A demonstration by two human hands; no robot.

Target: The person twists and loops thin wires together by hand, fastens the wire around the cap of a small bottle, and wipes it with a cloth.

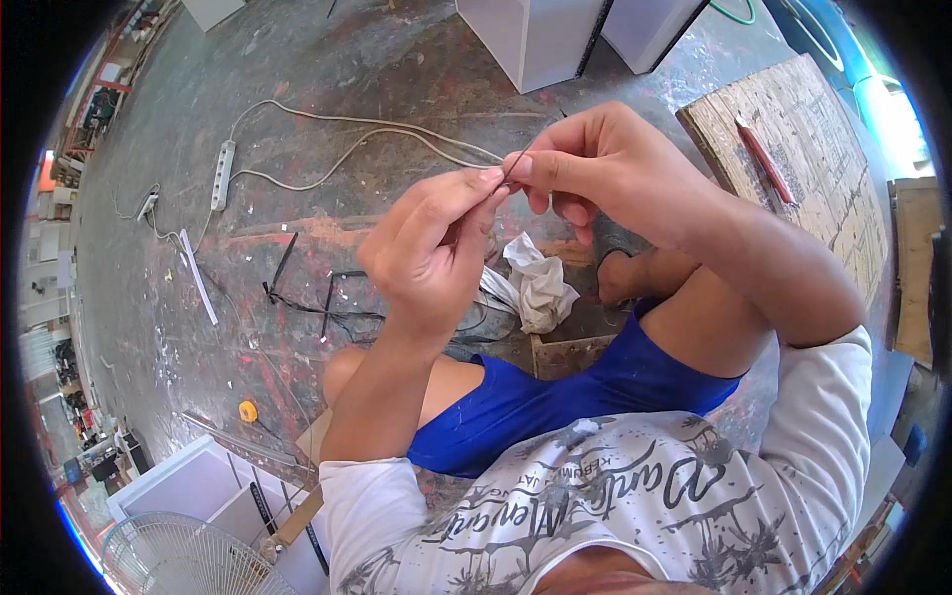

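Note:
My left hand (429, 234) and my right hand (595, 164) meet in the upper middle of the view, fingertips nearly touching. Both pinch a thin dark strand (515, 166), which runs between the fingertips and pokes up a little above them. What the strand is made of is too small to tell. Below the hands, a crumpled white cloth (540, 286) lies on the floor by my foot. Black strips (327, 307) are strewn on the floor to the left of it.
A white power strip (223, 176) with a looping cable lies at the left. White panels (540, 40) stand at the top. A red tool (766, 164) rests on a wooden board (828, 149) at right. Lower left are a fan (188, 555) and yellow tape (248, 412).

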